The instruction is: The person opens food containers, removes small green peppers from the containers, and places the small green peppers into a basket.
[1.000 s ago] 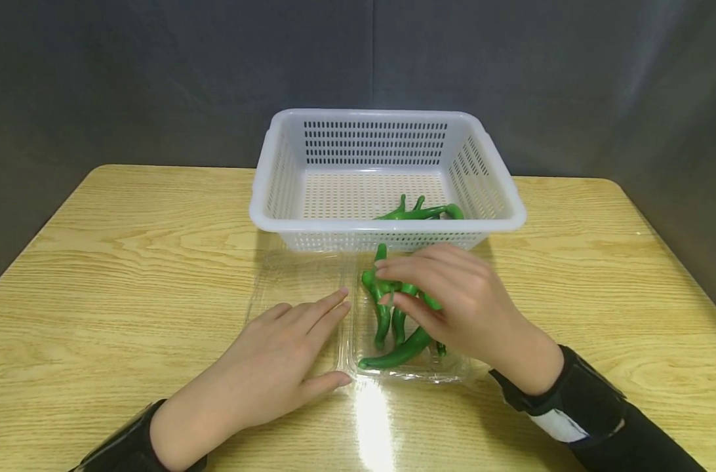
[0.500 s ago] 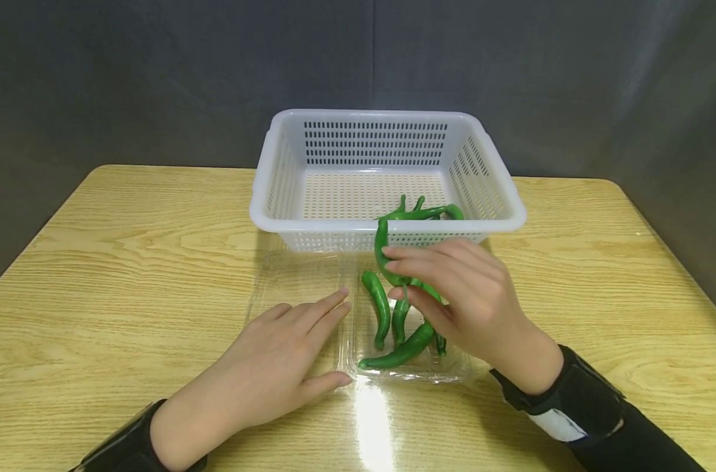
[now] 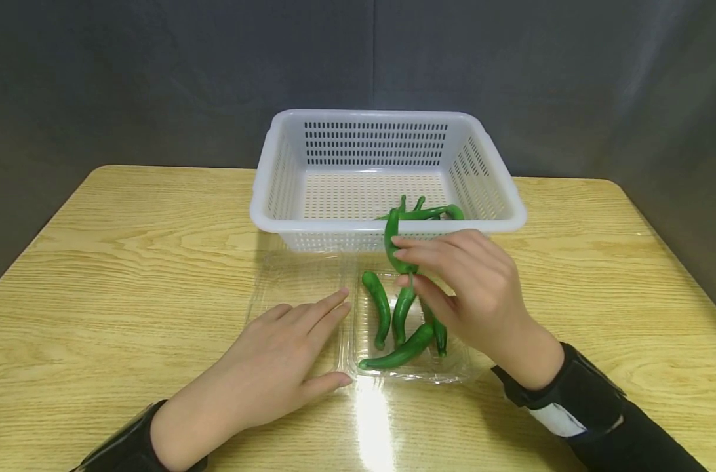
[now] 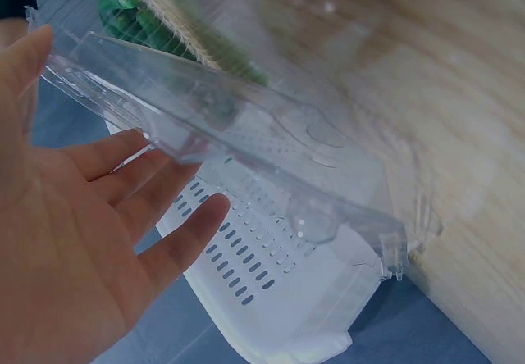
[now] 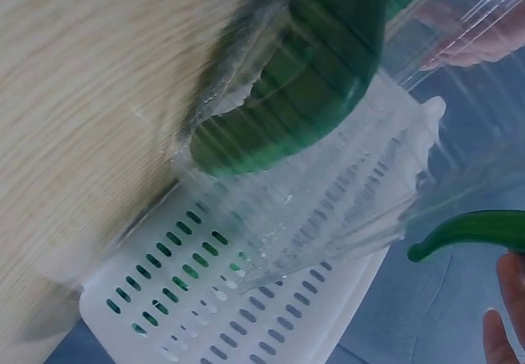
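Note:
My right hand [image 3: 473,282] pinches a green chili pepper [image 3: 391,242] between thumb and fingers, its tip pointing toward the basket, above the clear plastic clamshell box [image 3: 414,373]. The same pepper [image 5: 472,229] shows at the right edge of the right wrist view. Several green peppers [image 3: 400,351] lie in the box's right half; the hand partly covers some of them. My left hand [image 3: 287,360] rests over the box's left half, the lid [image 3: 301,272], with fingers straight. In the left wrist view the left hand's fingers [image 4: 180,245] touch the clear plastic.
A white perforated basket [image 3: 387,225] stands behind the box at the back of the wooden table [image 3: 128,262]. Several green peppers [image 3: 431,213] lie inside near its front wall. A dark cloth wall [image 3: 187,78] rises behind the table.
My right hand has lifted its pepper out from among those in the box and moved it away from me and slightly right. The left hand has not moved.

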Motion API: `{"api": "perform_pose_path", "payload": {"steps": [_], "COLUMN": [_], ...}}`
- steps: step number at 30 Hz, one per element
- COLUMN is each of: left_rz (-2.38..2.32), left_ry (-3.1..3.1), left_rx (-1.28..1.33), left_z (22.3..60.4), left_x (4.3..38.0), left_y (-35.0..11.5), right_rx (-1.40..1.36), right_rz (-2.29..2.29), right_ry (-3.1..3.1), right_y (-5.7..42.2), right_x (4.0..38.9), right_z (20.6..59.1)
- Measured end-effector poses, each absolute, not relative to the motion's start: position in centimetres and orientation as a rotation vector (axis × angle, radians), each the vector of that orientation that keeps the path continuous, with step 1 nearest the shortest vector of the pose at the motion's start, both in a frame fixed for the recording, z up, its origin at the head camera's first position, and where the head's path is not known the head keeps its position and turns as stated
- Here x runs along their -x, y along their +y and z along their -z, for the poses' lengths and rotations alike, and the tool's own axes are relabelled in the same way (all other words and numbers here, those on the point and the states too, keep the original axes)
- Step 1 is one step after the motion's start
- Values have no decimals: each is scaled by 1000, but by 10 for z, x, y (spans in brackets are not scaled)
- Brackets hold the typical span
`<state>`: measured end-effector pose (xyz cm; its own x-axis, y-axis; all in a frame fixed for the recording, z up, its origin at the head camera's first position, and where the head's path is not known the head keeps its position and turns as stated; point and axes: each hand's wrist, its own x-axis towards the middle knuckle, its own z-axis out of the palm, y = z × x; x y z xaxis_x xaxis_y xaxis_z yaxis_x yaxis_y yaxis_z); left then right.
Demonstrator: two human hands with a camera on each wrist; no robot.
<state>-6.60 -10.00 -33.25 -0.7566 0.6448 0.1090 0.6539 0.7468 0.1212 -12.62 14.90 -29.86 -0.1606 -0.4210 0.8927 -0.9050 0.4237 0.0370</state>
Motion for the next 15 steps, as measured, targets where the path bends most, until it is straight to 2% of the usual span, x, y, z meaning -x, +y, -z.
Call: {"api": "perform_pose_path", "payload": {"steps": [15], "left_rz": [227], "left_ry": [-2889], "left_rx": [1071], "left_z": [332], "left_x": [66], "left_y": [-100], "right_rx": [-1058], "right_rz": [-721], "right_ry": [-1790], "right_y": [155], "right_x": [136], "right_z": [303]}}
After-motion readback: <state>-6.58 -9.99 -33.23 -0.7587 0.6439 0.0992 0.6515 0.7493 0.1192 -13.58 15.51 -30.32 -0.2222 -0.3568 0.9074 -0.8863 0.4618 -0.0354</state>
